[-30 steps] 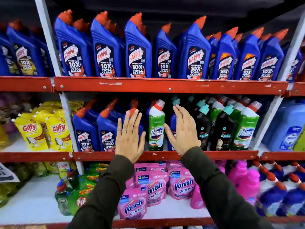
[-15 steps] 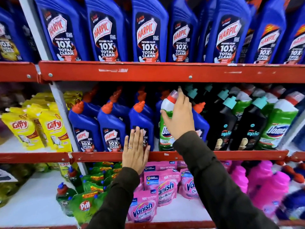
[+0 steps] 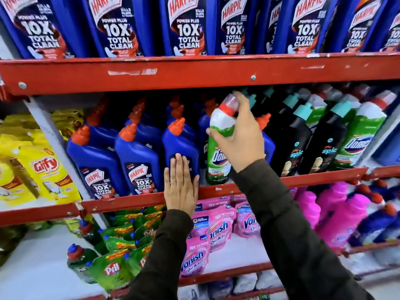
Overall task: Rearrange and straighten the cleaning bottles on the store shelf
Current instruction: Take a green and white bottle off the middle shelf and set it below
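Green and white, with a red collar under a clear cap, the Domestos bottle point(image 3: 218, 146) stands at the centre of the frame on the middle shelf point(image 3: 324, 177), its base at the shelf's front lip. My right hand point(image 3: 239, 140) has its grip closed around the neck and shoulder of this bottle: thumb across the front at the left, fingers wrapped behind toward the cap. The bottle leans slightly, cap toward the upper right.

My left hand point(image 3: 181, 187) lies flat and open, gripping nothing. Its palm covers the red front edge of the middle shelf, and its fingertips point(image 3: 178, 158) press on the label of the blue Harpic bottle point(image 3: 180, 146) just left of the Domestos bottle. A ring shows on one finger. Both sleeves are dark.

Position of surrounding stock:
- Left of centre, middle shelf: two more blue Harpic bottles point(image 3: 138, 161) with orange caps, upright in a row, further ones behind them.
- Right of centre, middle shelf: black Spic bottles point(image 3: 324, 139) with teal caps, then another green Domestos bottle point(image 3: 361, 137) at the right.
- Top of frame: a row of large Harpic bottles point(image 3: 186, 24) on the upper shelf point(image 3: 194, 72).
- Left edge: yellow Giffy pouches point(image 3: 45, 169).
- Lower centre: pink Vanish pouches point(image 3: 207, 234); lower left, green Pril packs point(image 3: 112, 267); lower right, pink bottles point(image 3: 344, 215).
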`<move>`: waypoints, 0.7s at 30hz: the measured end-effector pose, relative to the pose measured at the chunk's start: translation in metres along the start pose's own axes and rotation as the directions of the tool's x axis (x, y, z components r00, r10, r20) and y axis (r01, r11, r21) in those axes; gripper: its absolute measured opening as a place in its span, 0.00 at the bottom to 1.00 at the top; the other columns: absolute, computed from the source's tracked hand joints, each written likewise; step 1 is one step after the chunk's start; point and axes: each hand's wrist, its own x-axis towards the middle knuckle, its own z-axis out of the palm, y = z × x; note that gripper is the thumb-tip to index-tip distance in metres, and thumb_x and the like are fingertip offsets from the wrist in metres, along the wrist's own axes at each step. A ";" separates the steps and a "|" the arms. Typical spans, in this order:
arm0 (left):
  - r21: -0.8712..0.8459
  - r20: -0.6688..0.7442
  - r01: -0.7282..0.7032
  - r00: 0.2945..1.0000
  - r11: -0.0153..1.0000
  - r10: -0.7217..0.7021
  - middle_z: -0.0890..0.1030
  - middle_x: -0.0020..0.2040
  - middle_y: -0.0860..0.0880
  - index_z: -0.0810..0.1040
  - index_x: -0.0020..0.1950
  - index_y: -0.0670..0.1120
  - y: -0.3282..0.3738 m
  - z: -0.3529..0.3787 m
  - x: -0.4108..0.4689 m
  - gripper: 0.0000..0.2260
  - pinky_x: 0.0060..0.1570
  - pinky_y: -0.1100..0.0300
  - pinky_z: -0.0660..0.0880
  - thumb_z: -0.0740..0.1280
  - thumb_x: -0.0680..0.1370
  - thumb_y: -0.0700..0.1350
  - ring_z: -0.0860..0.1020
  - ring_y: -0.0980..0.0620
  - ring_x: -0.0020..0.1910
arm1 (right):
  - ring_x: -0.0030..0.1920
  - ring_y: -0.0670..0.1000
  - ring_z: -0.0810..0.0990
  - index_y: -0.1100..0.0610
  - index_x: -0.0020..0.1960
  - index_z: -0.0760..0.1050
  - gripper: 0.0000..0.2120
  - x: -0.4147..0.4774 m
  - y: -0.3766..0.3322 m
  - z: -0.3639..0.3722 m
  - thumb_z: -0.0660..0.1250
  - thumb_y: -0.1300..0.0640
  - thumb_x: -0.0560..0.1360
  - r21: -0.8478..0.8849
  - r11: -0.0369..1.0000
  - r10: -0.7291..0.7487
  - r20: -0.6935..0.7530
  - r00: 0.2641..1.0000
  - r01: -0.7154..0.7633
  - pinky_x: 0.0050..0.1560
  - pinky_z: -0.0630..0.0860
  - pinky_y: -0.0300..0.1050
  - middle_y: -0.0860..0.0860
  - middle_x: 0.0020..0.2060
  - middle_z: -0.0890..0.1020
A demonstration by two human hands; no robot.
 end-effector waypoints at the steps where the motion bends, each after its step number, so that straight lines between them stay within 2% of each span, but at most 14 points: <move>1: 0.009 0.003 -0.010 1.000 1.000 0.010 0.39 0.83 0.43 0.41 0.83 0.40 -0.001 0.001 0.000 0.30 0.81 0.49 0.42 0.49 0.87 0.52 0.41 0.47 0.83 | 0.62 0.55 0.80 0.51 0.77 0.59 0.42 -0.001 -0.003 -0.006 0.79 0.50 0.70 0.011 1.000 -0.004 -0.019 1.000 0.004 0.57 0.80 0.54 0.50 0.69 0.76; 7: 0.042 -0.001 -0.013 1.000 0.999 0.013 0.37 0.83 0.44 0.39 0.83 0.41 -0.002 0.003 0.000 0.35 0.81 0.50 0.40 0.55 0.84 0.52 0.39 0.48 0.82 | 0.54 0.50 0.83 0.47 0.74 0.64 0.41 -0.027 -0.018 -0.042 0.80 0.47 0.66 0.001 1.000 -0.015 -0.043 0.999 0.015 0.52 0.81 0.51 0.45 0.60 0.82; 10: 0.045 0.003 -0.014 1.000 0.999 0.014 0.36 0.83 0.45 0.39 0.83 0.42 -0.001 0.003 0.000 0.33 0.81 0.50 0.39 0.52 0.85 0.53 0.39 0.48 0.82 | 0.53 0.48 0.83 0.46 0.71 0.66 0.40 -0.050 -0.010 -0.056 0.81 0.47 0.65 0.022 1.000 -0.001 -0.037 0.999 0.002 0.51 0.82 0.52 0.43 0.56 0.82; 13: 0.055 -0.001 -0.020 1.000 0.998 0.020 0.36 0.83 0.45 0.38 0.83 0.42 -0.001 0.005 -0.002 0.30 0.81 0.50 0.39 0.48 0.87 0.54 0.38 0.48 0.82 | 0.50 0.45 0.83 0.45 0.69 0.65 0.39 -0.079 0.010 -0.059 0.82 0.47 0.65 0.014 0.999 0.049 0.028 0.998 -0.050 0.49 0.82 0.49 0.38 0.52 0.79; 16: 0.039 -0.007 -0.012 1.000 0.999 0.012 0.35 0.82 0.47 0.38 0.83 0.43 -0.001 0.004 -0.001 0.32 0.81 0.51 0.39 0.51 0.86 0.53 0.37 0.49 0.82 | 0.51 0.48 0.83 0.47 0.65 0.66 0.35 -0.117 0.051 -0.041 0.82 0.47 0.64 -0.032 0.994 0.107 0.159 0.981 -0.103 0.48 0.83 0.52 0.42 0.53 0.81; 21: 0.027 -0.002 -0.016 1.000 1.000 0.016 0.37 0.83 0.46 0.36 0.83 0.44 -0.003 0.004 0.000 0.30 0.81 0.51 0.38 0.47 0.87 0.54 0.37 0.50 0.82 | 0.52 0.56 0.83 0.52 0.61 0.63 0.36 -0.178 0.128 0.008 0.83 0.47 0.64 -0.188 0.946 0.313 0.311 0.897 -0.265 0.47 0.83 0.54 0.52 0.54 0.81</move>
